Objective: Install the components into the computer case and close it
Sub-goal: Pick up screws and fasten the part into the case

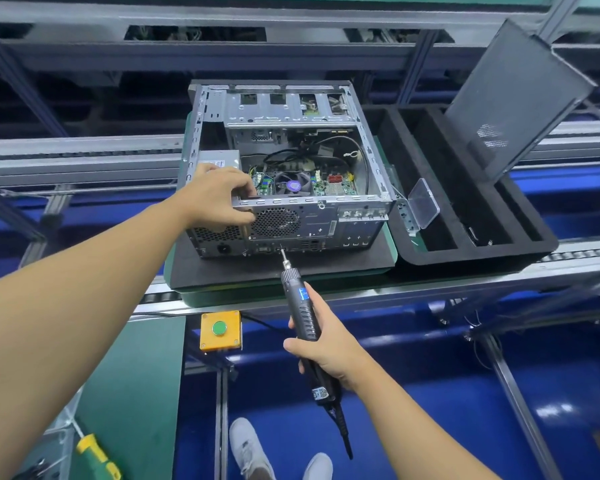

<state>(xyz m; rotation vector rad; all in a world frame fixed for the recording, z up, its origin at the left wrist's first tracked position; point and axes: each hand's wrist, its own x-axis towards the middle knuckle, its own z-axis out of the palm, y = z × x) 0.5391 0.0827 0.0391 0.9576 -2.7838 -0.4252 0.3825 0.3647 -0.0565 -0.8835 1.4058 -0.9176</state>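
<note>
Head cam: L hand [219,197] grips top rear edge of open computer case [326,226]. R hand [321,344] clenched round electric screwdriver [300,306], bit tip at case's rear panel, just below L hand.

The case [284,202] lies on its side on a black mat [222,271], open face up, rear panel toward me: bare silver metal, drive bays at its 12 o'clock. The board [336,188] sits inside toward 6 o'clock, a purple-hubbed fan [293,186] at its middle, black cables looped above. A grey power supply [219,160] sits at 9 o'clock; the left hand [219,195] grips the rim beside it. The right hand [326,344] holds a screwdriver [300,306] from 6 o'clock, bit on the rear panel. The dark side panel [513,98] leans tilted at 2 o'clock, apart.
</note>
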